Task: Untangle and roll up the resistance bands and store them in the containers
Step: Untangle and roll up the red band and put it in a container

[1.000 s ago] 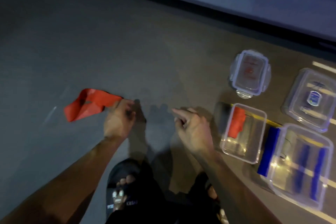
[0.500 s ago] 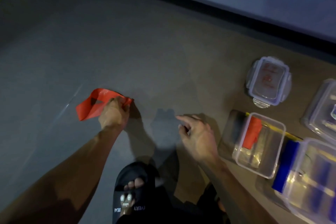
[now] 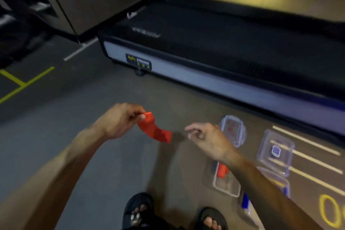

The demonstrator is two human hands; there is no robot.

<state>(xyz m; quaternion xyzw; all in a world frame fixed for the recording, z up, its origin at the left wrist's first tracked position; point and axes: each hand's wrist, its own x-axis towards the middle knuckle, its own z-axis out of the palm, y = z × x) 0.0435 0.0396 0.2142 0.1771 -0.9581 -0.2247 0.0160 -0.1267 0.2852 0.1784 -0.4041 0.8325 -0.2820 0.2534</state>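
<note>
My left hand pinches one end of a red resistance band, which hangs in the air above the floor and curls down to the right. My right hand hovers just right of the band's free end, fingers loosely curled, holding nothing. Below my right forearm a clear open container on the floor holds another red band. A second clear container with a blue band at its edge lies lower right, mostly hidden by my arm.
Two clear lids lie on the floor at right. A long dark machine base runs across behind them. My two sandalled feet are at the bottom. Yellow floor lines mark the left.
My left hand lifted the red band off the floor and swung it right, toward my right hand. My view tilted up, showing the machine base.
</note>
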